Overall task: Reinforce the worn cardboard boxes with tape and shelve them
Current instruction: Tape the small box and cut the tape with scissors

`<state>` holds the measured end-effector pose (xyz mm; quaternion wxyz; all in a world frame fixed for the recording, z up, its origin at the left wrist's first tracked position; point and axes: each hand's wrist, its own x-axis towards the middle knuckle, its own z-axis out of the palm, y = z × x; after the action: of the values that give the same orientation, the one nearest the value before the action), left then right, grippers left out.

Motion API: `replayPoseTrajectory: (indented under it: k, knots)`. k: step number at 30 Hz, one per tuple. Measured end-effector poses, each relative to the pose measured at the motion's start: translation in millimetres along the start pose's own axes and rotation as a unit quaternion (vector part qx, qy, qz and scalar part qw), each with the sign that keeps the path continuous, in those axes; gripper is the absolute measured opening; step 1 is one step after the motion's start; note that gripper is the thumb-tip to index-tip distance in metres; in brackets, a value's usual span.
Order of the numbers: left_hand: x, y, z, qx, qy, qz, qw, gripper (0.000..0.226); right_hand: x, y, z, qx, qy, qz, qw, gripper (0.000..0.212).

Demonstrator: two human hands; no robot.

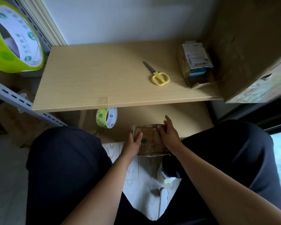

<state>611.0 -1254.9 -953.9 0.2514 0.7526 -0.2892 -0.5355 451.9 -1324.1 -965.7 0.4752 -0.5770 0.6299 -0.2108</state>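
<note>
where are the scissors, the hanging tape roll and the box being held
scissors (160, 78): head view, on the yellow handles
hanging tape roll (101, 118): head view, on its green outer band
held box (150, 140): head view, on its brown top face

Pale wood-grain tabletop (91, 75), set against the wall. Yellow-handled scissors (157, 74) flat on it, right of centre, blades pointing toward the far left. Small taped box (195, 62) with a printed label near the right edge, beside a large cardboard box (250, 46). Strip of clear tape (102, 101) stuck over the front edge, with a green tape roll (106, 117) hanging from it below.
</note>
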Motion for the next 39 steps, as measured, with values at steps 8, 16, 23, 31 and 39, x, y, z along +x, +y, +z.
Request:
replayPoseTrajectory:
  k: [8, 16, 23, 31, 39]
  knots:
    - [4.7, 7.7, -6.1, -0.114, -0.018, -0.033, 0.993, 0.081, 3.0, 0.3, -3.1, 0.044, -0.023, 0.113, 0.992, 0.083]
    - [7.1, -0.4, 6.3, -0.058, 0.055, 0.165, 0.983, 0.064, 2.8, 12.2, 0.0, 0.045, -0.021, 0.104, 0.993, 0.081]
    - [20.8, -1.9, 4.9, -0.073, 0.044, 0.058, 0.995, 0.064, -9.4, 6.5, 6.7, -0.042, 0.064, -0.102, 0.992, 0.043]
    - [17.8, 13.9, 6.9, -0.102, 0.033, 0.144, 0.984, 0.046, 1.3, 2.3, -0.4, -0.008, 0.043, -0.105, 0.994, 0.035]
    - [22.3, 15.9, 6.7, -0.055, 0.040, 0.134, 0.989, 0.031, 6.0, 6.2, 2.9, -0.013, 0.052, -0.108, 0.993, 0.027]
